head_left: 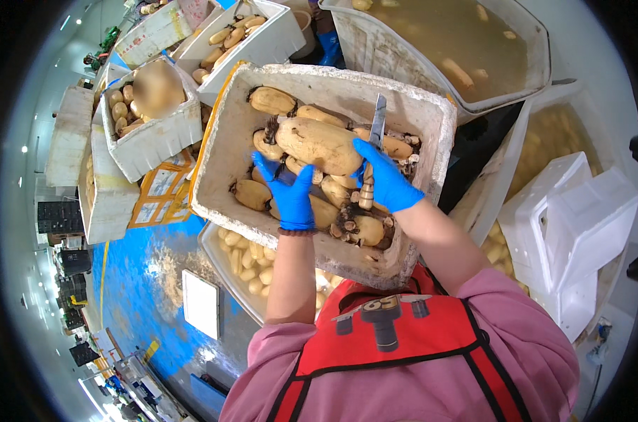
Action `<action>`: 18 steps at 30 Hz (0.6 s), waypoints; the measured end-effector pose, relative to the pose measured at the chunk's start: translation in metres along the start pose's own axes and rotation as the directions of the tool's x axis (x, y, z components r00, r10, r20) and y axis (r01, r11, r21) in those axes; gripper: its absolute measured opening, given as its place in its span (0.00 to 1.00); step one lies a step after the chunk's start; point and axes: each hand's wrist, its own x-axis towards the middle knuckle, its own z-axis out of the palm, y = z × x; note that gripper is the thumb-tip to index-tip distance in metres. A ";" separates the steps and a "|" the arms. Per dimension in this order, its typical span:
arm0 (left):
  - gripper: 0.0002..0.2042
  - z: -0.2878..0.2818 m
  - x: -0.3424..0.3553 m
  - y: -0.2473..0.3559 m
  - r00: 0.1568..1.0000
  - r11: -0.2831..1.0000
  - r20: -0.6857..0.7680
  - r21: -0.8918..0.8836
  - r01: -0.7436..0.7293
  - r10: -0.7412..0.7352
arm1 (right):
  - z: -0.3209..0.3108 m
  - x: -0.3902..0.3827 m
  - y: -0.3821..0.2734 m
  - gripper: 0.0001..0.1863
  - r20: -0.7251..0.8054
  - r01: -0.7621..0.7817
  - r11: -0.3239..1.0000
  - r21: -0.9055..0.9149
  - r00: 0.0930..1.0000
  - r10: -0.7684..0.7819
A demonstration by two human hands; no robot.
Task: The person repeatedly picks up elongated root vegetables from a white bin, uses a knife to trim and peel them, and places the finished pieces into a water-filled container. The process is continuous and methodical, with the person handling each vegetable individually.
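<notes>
Both hands wear blue gloves over a worn foam box [217, 133] of muddy lotus roots with dark joints. A large pale root [317, 144] lies across the top. My left hand [288, 190] is below that root's left part, thumb and fingers spread apart, over smaller roots, with nothing visibly gripped. My right hand [387, 179] is at the root's right end, closed on an upright knife [377, 119], its blade pointing away from me and its light handle partly hidden by the glove.
Foam boxes of roots [150, 141] stack at upper left beside orange crates [157, 197]. A tub of murky water [431, 35] sits at upper right. Another tub [467, 218] and white foam boxes [565, 232] stand right. A tub of peeled roots [249, 267] is below; someone's blue boot [330, 46] shows behind.
</notes>
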 end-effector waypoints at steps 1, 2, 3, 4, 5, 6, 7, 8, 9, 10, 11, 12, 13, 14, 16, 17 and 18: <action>0.39 -0.002 -0.003 -0.014 0.961 0.891 0.087 -0.360 0.276 -0.262 | -0.005 -0.001 0.007 0.19 0.041 -0.017 0.999 -0.030 0.999 0.018; 0.35 -0.006 -0.007 -0.027 0.854 0.589 0.258 -0.633 0.502 -0.451 | -0.007 -0.004 0.014 0.20 0.083 -0.033 0.998 -0.060 0.996 0.038; 0.29 0.001 -0.006 -0.019 0.821 0.580 0.245 -0.606 0.545 -0.515 | -0.003 -0.011 0.015 0.21 0.086 0.038 0.977 -0.211 0.996 -0.020; 0.27 -0.002 -0.003 -0.019 0.810 0.601 0.263 -0.559 0.571 -0.525 | -0.004 -0.012 0.011 0.21 0.094 0.098 0.939 -0.330 0.993 -0.070; 0.26 -0.010 0.002 -0.020 0.797 0.621 0.280 -0.509 0.596 -0.535 | -0.006 -0.012 0.007 0.22 0.109 0.155 0.883 -0.443 0.987 -0.119; 0.25 -0.011 0.004 -0.016 0.782 0.638 0.299 -0.457 0.620 -0.547 | -0.010 -0.012 0.003 0.22 0.126 0.207 0.810 -0.548 0.978 -0.165; 0.27 -0.006 0.003 -0.004 0.812 0.745 0.274 -0.325 0.583 -0.516 | -0.014 -0.007 0.000 0.17 0.213 0.446 0.586 -0.676 0.880 -0.425; 0.29 -0.009 -0.001 -0.004 0.817 0.810 0.282 -0.174 0.559 -0.503 | -0.016 -0.003 -0.007 0.17 0.316 0.495 0.336 -0.802 0.827 -0.464; 0.32 -0.015 -0.004 -0.008 0.824 0.857 0.290 -0.024 0.515 -0.487 | -0.010 -0.002 -0.021 0.18 0.431 0.510 0.052 -0.858 0.773 -0.466; 0.34 -0.019 -0.006 -0.011 0.827 0.879 0.302 0.128 0.459 -0.475 | -0.001 -0.005 -0.032 0.20 0.539 0.488 -0.232 -0.841 0.723 -0.432; 0.39 -0.022 -0.008 -0.018 0.866 0.906 0.287 0.239 0.349 -0.410 | 0.011 -0.009 -0.040 0.17 0.529 0.460 -0.262 -0.848 0.750 -0.396; 0.38 -0.018 -0.010 -0.015 0.863 0.906 0.307 0.268 0.327 -0.402 | 0.015 -0.008 -0.042 0.15 0.541 0.447 -0.312 -0.838 0.752 -0.377; 0.37 -0.015 -0.015 -0.010 0.859 0.906 0.325 0.297 0.303 -0.394 | 0.017 -0.006 -0.044 0.12 0.553 0.435 -0.361 -0.825 0.753 -0.356; 0.36 -0.011 -0.018 -0.004 0.856 0.904 0.343 0.324 0.279 -0.388 | 0.017 -0.004 -0.045 0.10 0.565 0.424 -0.409 -0.808 0.755 -0.334; 0.38 -0.004 -0.017 0.011 0.838 0.902 0.373 0.328 0.283 -0.398 | 0.017 -0.001 -0.044 0.07 0.570 0.419 -0.446 -0.791 0.770 -0.288; 0.39 -0.002 -0.018 0.015 0.836 0.910 0.380 0.283 0.303 -0.396 | 0.017 0.002 -0.044 0.05 0.572 0.418 -0.465 -0.781 0.777 -0.263; 0.39 -0.002 -0.019 0.017 0.833 0.916 0.386 0.238 0.324 -0.395 | 0.017 0.004 -0.044 0.05 0.590 0.431 -0.484 -0.762 0.770 -0.242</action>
